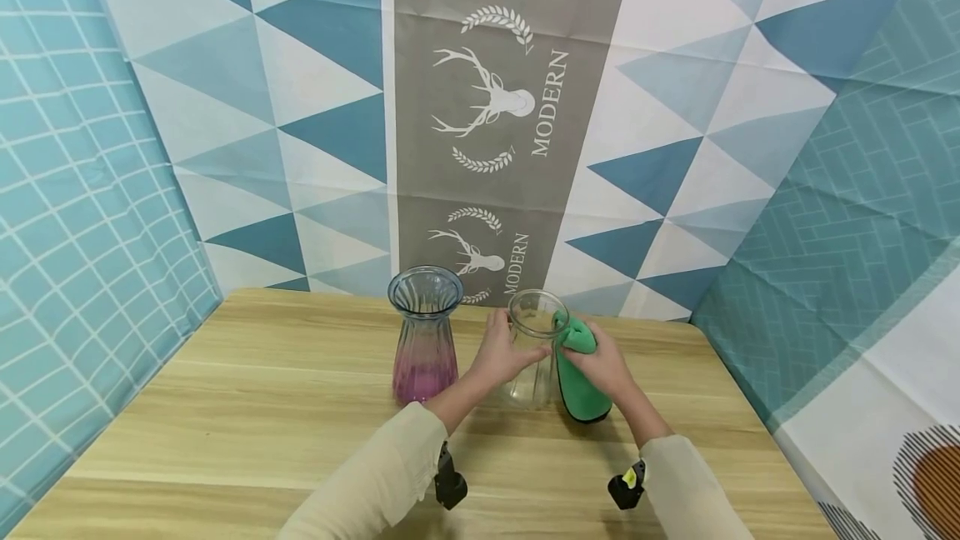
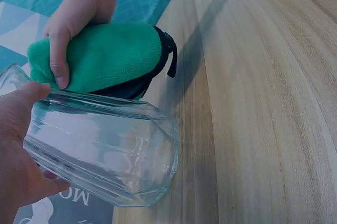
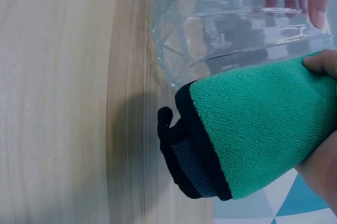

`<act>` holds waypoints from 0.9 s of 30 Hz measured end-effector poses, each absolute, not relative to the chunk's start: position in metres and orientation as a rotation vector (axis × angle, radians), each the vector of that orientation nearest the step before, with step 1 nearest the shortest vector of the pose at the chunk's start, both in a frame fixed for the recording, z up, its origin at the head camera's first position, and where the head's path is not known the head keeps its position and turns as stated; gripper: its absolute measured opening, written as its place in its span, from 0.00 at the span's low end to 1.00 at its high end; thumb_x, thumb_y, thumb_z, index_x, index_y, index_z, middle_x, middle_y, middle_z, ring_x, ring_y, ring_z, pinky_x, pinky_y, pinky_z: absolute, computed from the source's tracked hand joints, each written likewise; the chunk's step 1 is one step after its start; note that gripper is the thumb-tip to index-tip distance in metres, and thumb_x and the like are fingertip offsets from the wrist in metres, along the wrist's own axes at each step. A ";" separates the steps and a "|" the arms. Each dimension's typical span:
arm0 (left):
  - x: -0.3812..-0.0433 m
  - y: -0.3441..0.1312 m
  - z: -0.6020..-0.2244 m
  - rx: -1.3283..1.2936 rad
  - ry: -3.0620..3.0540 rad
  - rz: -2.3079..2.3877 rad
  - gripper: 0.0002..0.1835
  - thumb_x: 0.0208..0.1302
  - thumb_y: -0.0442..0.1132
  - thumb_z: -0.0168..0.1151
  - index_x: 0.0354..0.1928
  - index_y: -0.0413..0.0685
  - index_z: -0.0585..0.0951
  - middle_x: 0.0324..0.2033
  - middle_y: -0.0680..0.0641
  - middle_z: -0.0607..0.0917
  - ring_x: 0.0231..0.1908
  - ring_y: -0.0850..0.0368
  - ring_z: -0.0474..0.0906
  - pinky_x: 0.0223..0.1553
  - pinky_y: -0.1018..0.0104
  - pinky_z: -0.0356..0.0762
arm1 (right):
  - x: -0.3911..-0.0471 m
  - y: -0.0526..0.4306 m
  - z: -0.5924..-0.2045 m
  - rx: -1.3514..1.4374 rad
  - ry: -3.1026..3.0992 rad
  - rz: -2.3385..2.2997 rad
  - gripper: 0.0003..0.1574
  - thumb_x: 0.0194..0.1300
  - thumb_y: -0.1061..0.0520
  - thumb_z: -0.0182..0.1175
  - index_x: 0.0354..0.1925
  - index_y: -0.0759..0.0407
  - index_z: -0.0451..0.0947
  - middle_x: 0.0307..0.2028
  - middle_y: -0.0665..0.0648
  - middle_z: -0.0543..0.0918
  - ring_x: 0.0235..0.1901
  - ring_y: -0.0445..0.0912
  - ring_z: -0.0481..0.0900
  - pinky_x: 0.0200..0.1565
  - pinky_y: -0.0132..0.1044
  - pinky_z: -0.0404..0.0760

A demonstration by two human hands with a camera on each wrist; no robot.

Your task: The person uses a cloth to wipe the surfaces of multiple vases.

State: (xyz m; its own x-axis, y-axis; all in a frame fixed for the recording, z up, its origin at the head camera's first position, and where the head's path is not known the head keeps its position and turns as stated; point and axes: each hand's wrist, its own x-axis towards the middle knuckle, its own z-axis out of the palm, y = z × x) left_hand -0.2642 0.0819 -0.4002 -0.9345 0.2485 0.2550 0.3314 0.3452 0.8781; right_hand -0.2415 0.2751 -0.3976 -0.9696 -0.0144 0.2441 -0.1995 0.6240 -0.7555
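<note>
A clear glass vase [image 1: 531, 373] stands upright on the wooden table, its round rim facing up. My left hand [image 1: 504, 350] grips it near the neck, thumb on the near side and fingers round the far side. Right beside it, my right hand [image 1: 603, 361] holds a green towel [image 1: 583, 390], folded with a dark edge and a small loop. In the left wrist view the towel [image 2: 113, 58] lies along the vase's side [image 2: 105, 145], its top end up at the neck. The right thumb presses on the towel's upper part.
To the left of the clear vase stands a ribbed glass vase [image 1: 424, 340], blue at the rim and pink at the base. The wooden table [image 1: 247, 407] meets a patterned cloth backdrop [image 1: 480, 107] at its back edge. Cloth also hangs at both sides.
</note>
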 end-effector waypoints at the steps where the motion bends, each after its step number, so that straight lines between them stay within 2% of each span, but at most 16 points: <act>1: -0.264 0.082 -0.400 -0.546 -2.512 -1.663 0.42 0.49 0.50 0.71 0.60 0.38 0.61 0.52 0.40 0.66 0.51 0.48 0.69 0.54 0.54 0.73 | -0.241 0.275 -0.398 0.189 -2.629 1.263 0.36 0.59 0.56 0.63 0.64 0.59 0.65 0.58 0.65 0.74 0.54 0.60 0.74 0.50 0.56 0.75; 8: -0.265 0.081 -0.401 -0.543 -2.506 -1.670 0.42 0.49 0.50 0.71 0.60 0.38 0.61 0.53 0.39 0.67 0.53 0.46 0.69 0.56 0.52 0.72 | -0.243 0.274 -0.403 0.193 -2.646 1.270 0.27 0.59 0.58 0.63 0.57 0.60 0.71 0.47 0.63 0.79 0.44 0.54 0.76 0.41 0.46 0.77; 11: -0.266 0.081 -0.401 -0.543 -2.513 -1.682 0.42 0.49 0.50 0.71 0.61 0.39 0.61 0.54 0.39 0.67 0.54 0.46 0.69 0.57 0.52 0.72 | -0.244 0.274 -0.407 0.169 -2.683 1.261 0.25 0.59 0.57 0.63 0.54 0.59 0.71 0.46 0.61 0.79 0.43 0.53 0.76 0.40 0.44 0.77; 20: -0.262 0.080 -0.399 -0.543 -2.496 -1.681 0.42 0.49 0.50 0.71 0.60 0.37 0.62 0.53 0.38 0.67 0.54 0.45 0.69 0.55 0.50 0.72 | -0.244 0.277 -0.422 0.272 -2.695 1.263 0.31 0.58 0.61 0.62 0.61 0.59 0.69 0.55 0.64 0.77 0.51 0.57 0.75 0.46 0.50 0.77; 27: -0.262 0.080 -0.397 -0.535 -2.504 -1.665 0.41 0.50 0.49 0.70 0.61 0.38 0.62 0.56 0.37 0.67 0.57 0.44 0.68 0.58 0.50 0.71 | -0.243 0.278 -0.419 0.206 -2.737 1.220 0.32 0.59 0.58 0.62 0.62 0.58 0.67 0.55 0.63 0.76 0.51 0.57 0.75 0.46 0.50 0.76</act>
State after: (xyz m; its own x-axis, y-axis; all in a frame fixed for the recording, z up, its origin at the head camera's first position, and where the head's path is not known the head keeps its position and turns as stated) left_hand -0.2618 0.0804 -0.3973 -0.9349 0.2395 0.2621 0.3343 0.3452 0.8770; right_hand -0.2430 0.2777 -0.4185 -0.9812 -0.0682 0.1807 -0.1800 0.6621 -0.7275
